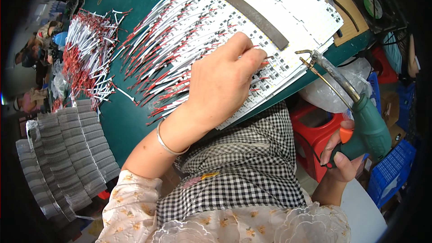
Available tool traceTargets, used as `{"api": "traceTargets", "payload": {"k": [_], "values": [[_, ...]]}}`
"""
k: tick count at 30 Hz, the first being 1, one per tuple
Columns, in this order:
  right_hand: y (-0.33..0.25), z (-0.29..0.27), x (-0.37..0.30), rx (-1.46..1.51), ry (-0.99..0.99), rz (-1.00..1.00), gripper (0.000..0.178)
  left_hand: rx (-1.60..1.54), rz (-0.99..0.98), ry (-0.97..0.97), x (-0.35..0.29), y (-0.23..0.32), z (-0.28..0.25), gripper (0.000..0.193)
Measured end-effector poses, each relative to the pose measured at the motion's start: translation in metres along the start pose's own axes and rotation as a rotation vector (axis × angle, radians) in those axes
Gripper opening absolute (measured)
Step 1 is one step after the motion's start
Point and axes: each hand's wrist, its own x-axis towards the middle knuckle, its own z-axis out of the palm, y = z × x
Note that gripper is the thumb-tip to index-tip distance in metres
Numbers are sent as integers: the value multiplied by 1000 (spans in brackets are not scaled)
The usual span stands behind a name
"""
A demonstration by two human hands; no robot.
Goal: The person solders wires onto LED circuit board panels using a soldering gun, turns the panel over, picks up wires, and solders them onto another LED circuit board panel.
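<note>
My left hand reaches over the white circuit boards, its fingers pinched together at a red wire end. The fingertips are partly hidden behind the hand. Rows of red and white wires stick out from the boards to the left of it. My right hand is wrapped around the green handle of a soldering gun with an orange trigger. Its metal tip points left, just off the boards' right edge, with a thin brass-coloured tube alongside.
A dark flat bar lies across the boards. On the green table a heap of loose red and white wires sits at the left. Stacked grey ribbed strips stand nearer. A red stool and blue crate are at the right.
</note>
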Motion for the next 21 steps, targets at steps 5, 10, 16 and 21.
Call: {"api": "traceTargets", "payload": {"k": [5,10,16,21], "values": [[1,-7,-6,-29,0,37,64,127,-21,-29,-1,7,4,45],[4,-11,-8,-30,1,67,63,47,84,22,-10,-2,9,45],[6,-11,-6,-20,-13,76,63,8,118,120,-5,-4,17,45],[4,-7,-6,-26,-20,77,63,-39,149,97,-9,-6,12,43]]}}
